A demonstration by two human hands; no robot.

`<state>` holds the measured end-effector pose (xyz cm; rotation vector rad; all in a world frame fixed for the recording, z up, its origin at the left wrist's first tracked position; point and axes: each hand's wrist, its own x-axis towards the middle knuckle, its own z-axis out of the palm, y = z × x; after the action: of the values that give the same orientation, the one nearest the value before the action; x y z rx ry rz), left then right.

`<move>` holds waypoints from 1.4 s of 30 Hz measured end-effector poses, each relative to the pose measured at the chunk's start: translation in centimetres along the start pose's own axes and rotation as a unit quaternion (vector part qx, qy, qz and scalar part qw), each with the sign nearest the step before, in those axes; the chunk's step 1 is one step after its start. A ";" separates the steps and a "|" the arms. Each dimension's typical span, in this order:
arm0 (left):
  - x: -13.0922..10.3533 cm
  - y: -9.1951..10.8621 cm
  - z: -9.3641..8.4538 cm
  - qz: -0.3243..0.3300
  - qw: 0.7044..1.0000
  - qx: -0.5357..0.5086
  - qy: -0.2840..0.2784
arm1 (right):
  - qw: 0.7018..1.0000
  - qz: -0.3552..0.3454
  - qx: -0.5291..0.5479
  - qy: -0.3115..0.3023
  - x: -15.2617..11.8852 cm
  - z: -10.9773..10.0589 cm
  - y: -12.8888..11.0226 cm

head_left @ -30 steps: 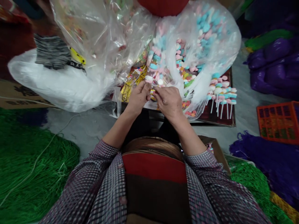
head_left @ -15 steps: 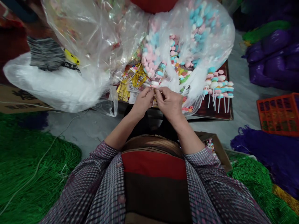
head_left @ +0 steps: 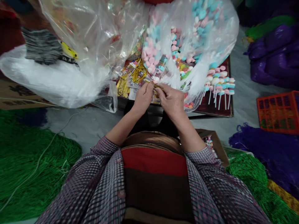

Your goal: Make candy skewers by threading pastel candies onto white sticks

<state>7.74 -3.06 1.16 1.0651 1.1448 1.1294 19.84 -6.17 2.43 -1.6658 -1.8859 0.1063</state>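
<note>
My left hand (head_left: 143, 95) and my right hand (head_left: 172, 99) meet over the table's near edge, fingertips pinched close together. Just past the fingertips lies a marshmallow stick in a clear wrapper (head_left: 161, 66), its near end running to my left fingers. A thin gold glint, like a twist tie, shows at the right fingertips; most of it is hidden by the fingers. Left of the hands are a heap of gold twist ties (head_left: 138, 74) and a fringed gold bundle (head_left: 122, 88). Unwrapped marshmallow sticks (head_left: 219, 81) lie at the table's right corner, white sticks overhanging the edge.
Large clear bags hold pink, white and blue marshmallows (head_left: 151, 51) and other sweets. A grey striped cloth (head_left: 43, 46) lies on a white plastic bag (head_left: 46, 82). Below stand a cardboard box (head_left: 220, 149), an orange crate (head_left: 277, 113) and heaps of green strands (head_left: 35, 168).
My left fingers have lifted and turned slightly, while the right hand keeps its pinch beside them. The whole view has shifted a little; the goods on the table look unchanged.
</note>
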 end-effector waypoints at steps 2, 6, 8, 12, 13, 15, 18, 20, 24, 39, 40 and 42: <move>-0.1 0.5 0.2 -0.053 0.997 -0.053 -0.005 | 0.999 0.011 0.050 0.012 -0.2 0.2 0.3; -0.5 1.3 0.5 -0.085 0.990 -0.107 -0.026 | 0.989 0.046 0.115 0.075 -0.5 0.8 0.4; -0.7 1.6 0.6 -0.090 0.989 -0.113 -0.030 | 0.980 0.068 0.160 0.094 -0.5 1.1 0.1; -1.1 2.4 0.4 -0.104 0.983 -0.147 -0.037 | 0.943 0.133 0.299 0.067 -0.4 0.9 -0.2; -1.3 2.6 0.4 -0.113 0.980 -0.157 -0.045 | 0.930 0.146 0.333 0.057 -0.3 0.7 -0.2; -1.5 2.9 0.2 -0.138 0.974 -0.168 -0.069 | 0.905 0.166 0.389 0.041 -0.3 0.4 -0.2; -1.8 3.1 -0.1 -0.174 0.963 -0.173 -0.111 | 0.880 0.189 0.435 0.014 -0.5 0.1 0.1; -2.0 3.2 -0.3 -0.198 0.954 -0.177 -0.141 | 0.868 0.197 0.456 -0.006 -0.7 -0.1 0.4; -2.4 4.0 -0.7 -0.253 0.923 -0.191 -0.218 | 0.831 0.197 0.517 -0.053 -1.0 -0.8 1.0; -2.7 3.0 -0.6 -0.346 0.857 -0.263 -0.276 | 0.828 0.182 0.524 -0.082 -0.6 0.0 3.7; -2.6 3.0 -0.4 -0.338 0.864 -0.267 -0.259 | 0.839 0.178 0.510 -0.067 -0.6 0.3 3.7; -2.5 2.9 0.0 -0.312 0.884 -0.267 -0.221 | 0.864 0.169 0.474 -0.022 -0.6 0.8 3.3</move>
<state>7.27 -5.13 4.34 0.4225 0.6628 0.5782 22.34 -5.74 0.08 -1.2326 -1.1802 1.0403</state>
